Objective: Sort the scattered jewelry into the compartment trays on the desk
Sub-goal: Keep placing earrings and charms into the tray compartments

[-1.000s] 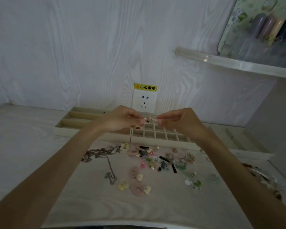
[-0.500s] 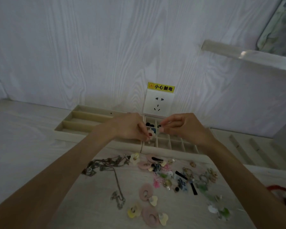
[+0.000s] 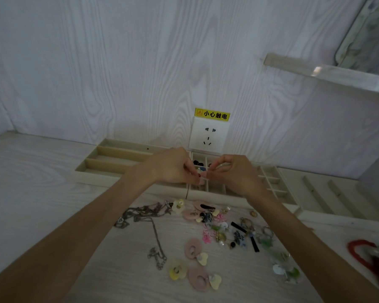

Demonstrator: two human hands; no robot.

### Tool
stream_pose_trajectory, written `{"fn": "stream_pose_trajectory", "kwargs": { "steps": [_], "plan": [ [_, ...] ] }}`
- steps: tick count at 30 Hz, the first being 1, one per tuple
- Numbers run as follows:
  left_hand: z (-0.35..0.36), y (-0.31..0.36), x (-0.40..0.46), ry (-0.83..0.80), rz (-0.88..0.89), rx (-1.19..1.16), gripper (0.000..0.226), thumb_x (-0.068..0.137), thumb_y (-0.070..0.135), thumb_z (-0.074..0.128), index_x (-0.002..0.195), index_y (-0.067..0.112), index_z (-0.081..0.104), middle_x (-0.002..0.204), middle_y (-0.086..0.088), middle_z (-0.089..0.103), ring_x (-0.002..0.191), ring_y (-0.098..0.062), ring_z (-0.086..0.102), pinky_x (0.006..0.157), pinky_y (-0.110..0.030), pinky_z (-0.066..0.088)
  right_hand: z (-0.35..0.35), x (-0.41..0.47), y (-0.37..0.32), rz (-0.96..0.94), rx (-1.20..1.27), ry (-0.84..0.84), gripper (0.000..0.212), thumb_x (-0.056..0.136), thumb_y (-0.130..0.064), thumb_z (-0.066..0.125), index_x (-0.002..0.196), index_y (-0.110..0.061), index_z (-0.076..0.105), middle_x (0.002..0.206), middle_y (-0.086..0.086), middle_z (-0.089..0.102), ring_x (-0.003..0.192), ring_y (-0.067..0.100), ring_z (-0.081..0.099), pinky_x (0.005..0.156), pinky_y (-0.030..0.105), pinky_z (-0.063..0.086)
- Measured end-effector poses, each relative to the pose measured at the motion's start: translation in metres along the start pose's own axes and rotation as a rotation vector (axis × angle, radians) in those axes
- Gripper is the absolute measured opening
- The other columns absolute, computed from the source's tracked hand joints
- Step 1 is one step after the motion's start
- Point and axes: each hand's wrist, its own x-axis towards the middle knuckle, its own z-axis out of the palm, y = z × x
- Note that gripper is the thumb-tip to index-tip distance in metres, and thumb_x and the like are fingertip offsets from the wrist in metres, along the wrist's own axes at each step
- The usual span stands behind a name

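Observation:
My left hand (image 3: 173, 167) and my right hand (image 3: 234, 171) meet fingertip to fingertip above the small-cell tray (image 3: 269, 182), pinching one tiny earring (image 3: 202, 174) between them. The piece is too small to make out. Dark pieces lie in the tray's back cells (image 3: 197, 163). A long-slot tray (image 3: 109, 158) stands to the left. Scattered jewelry covers the desk in front: silver chains (image 3: 144, 215), pink and cream flower earrings (image 3: 195, 250), and small mixed earrings (image 3: 234, 232).
A wall socket (image 3: 208, 135) with a yellow warning label is right behind the trays. A clear shelf (image 3: 319, 72) juts out at upper right. A third tray (image 3: 328, 200) lies at the right, and a red beaded piece (image 3: 359, 252) at the right edge.
Both hands have dropped lower and closer to the small-cell tray, fingertips still pinched together. The view has tilted down, showing more of the desk.

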Motion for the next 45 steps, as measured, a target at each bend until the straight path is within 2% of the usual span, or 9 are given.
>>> {"fn": "stream_pose_trajectory", "kwargs": {
  "steps": [3, 8, 13, 18, 25, 31, 35, 40, 45],
  "plan": [
    [0.004, 0.002, 0.0, 0.001, -0.006, 0.067, 0.023, 0.081, 0.041, 0.069, 0.098, 0.027, 0.076, 0.08, 0.013, 0.067, 0.082, -0.011, 0.063, 0.074, -0.028, 0.05, 0.002, -0.001, 0.005, 0.02, 0.033, -0.003, 0.023, 0.065, -0.026, 0.084, 0.075, -0.014, 0.067, 0.076, 0.006, 0.073, 0.071, 0.016, 0.07, 0.069, 0.028, 0.055],
    [-0.003, 0.011, 0.001, -0.096, -0.041, 0.191, 0.022, 0.085, 0.034, 0.065, 0.102, 0.024, 0.074, 0.104, 0.008, 0.071, 0.094, -0.012, 0.063, 0.082, -0.03, 0.049, -0.012, -0.003, 0.001, -0.129, -0.132, -0.069, 0.011, 0.076, -0.024, 0.076, 0.085, -0.018, 0.073, 0.081, -0.003, 0.071, 0.05, -0.012, 0.054, 0.049, 0.002, 0.038],
    [-0.008, 0.029, 0.01, -0.171, -0.099, 0.387, 0.026, 0.081, 0.037, 0.067, 0.099, 0.02, 0.072, 0.096, 0.003, 0.07, 0.09, -0.018, 0.063, 0.075, -0.032, 0.047, -0.017, 0.002, -0.008, -0.29, -0.515, -0.194, 0.015, 0.077, -0.028, 0.075, 0.092, -0.026, 0.075, 0.071, -0.019, 0.055, 0.056, -0.007, 0.049, 0.053, 0.008, 0.034],
    [-0.007, 0.037, 0.013, -0.145, -0.142, 0.47, 0.027, 0.08, 0.035, 0.069, 0.064, 0.022, 0.052, 0.066, 0.004, 0.053, 0.076, -0.017, 0.056, 0.062, -0.028, 0.038, -0.007, 0.007, -0.009, -0.331, -0.666, -0.173, 0.016, 0.078, -0.032, 0.074, 0.093, -0.03, 0.075, 0.065, -0.02, 0.043, 0.068, 0.005, 0.047, 0.062, 0.022, 0.035],
    [-0.017, 0.029, 0.002, -0.056, -0.102, 0.402, 0.023, 0.084, 0.037, 0.065, 0.105, 0.031, 0.072, 0.108, 0.009, 0.068, 0.098, -0.016, 0.062, 0.075, -0.028, 0.043, -0.005, 0.011, -0.01, -0.324, -0.704, -0.214, 0.02, 0.08, -0.035, 0.071, 0.097, -0.026, 0.075, 0.091, -0.007, 0.07, 0.077, 0.012, 0.058, 0.065, 0.025, 0.041],
    [-0.022, 0.03, -0.01, -0.267, -0.005, 0.402, 0.031, 0.098, 0.026, 0.042, 0.119, 0.034, 0.065, 0.129, 0.007, 0.058, 0.115, -0.015, 0.053, 0.092, -0.027, 0.04, -0.025, 0.015, -0.02, -0.26, -0.699, -0.361, 0.03, 0.091, -0.012, 0.052, 0.099, -0.032, 0.073, 0.076, -0.017, 0.055, 0.073, 0.006, 0.053, 0.075, 0.026, 0.045],
    [-0.016, 0.032, -0.01, -0.284, 0.007, 0.418, 0.037, 0.099, 0.02, 0.037, 0.126, 0.03, 0.06, 0.129, -0.002, 0.056, 0.116, -0.018, 0.052, 0.09, -0.025, 0.037, -0.02, 0.01, -0.016, -0.276, -0.784, -0.429, 0.041, 0.094, -0.007, 0.041, 0.109, -0.034, 0.069, 0.106, -0.01, 0.064, 0.101, 0.019, 0.058, 0.09, 0.032, 0.048],
    [-0.014, 0.031, -0.011, -0.294, 0.001, 0.485, 0.037, 0.097, 0.021, 0.038, 0.122, 0.034, 0.063, 0.123, 0.001, 0.061, 0.112, -0.019, 0.055, 0.091, -0.029, 0.042, -0.015, 0.007, -0.016, -0.295, -0.874, -0.458, 0.043, 0.093, -0.008, 0.04, 0.119, -0.034, 0.063, 0.127, -0.001, 0.058, 0.113, 0.019, 0.052, 0.084, 0.024, 0.035],
    [-0.016, 0.032, -0.012, -0.248, 0.006, 0.445, 0.036, 0.098, 0.023, 0.038, 0.123, 0.033, 0.062, 0.127, 0.002, 0.059, 0.112, -0.017, 0.054, 0.083, -0.022, 0.036, -0.015, 0.007, -0.016, -0.313, -0.854, -0.451, 0.044, 0.093, -0.006, 0.039, 0.119, -0.032, 0.064, 0.1, -0.013, 0.061, 0.102, 0.02, 0.054, 0.083, 0.026, 0.04]
  ]
}}
